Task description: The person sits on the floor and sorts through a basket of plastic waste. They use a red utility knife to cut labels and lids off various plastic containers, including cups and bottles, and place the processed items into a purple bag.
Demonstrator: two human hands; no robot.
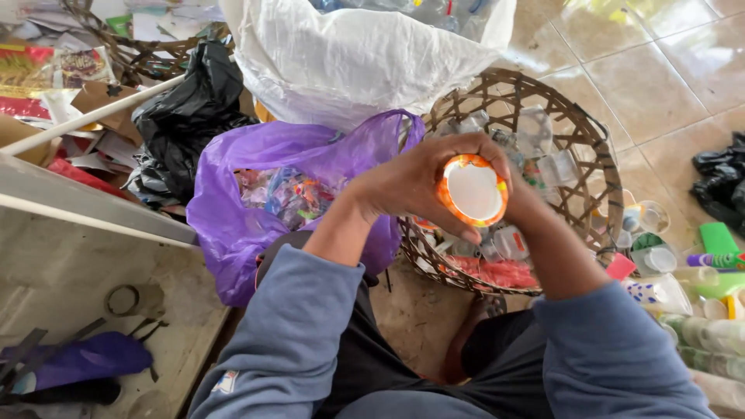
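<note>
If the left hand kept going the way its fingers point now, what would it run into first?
The left hand is wrapped over an orange-rimmed cup, fingers pointing right. Past the cup, it would probably meet the woven basket and the clear plastic cups inside, though depth is hard to judge.

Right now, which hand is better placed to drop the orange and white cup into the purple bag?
Probably the left hand: it wraps the cup from the side nearer the purple bag. The right hand is mostly hidden behind the cup, nearer the woven basket.

cup [472,191]: orange rim, white inside | bag [233,209]: purple, see-through | sack [349,58]: white | basket [597,167]: brown woven lattice | sleeves [295,326]: grey-blue | floor tiles [660,70]: glossy beige | bin bag [182,116]: black
</note>
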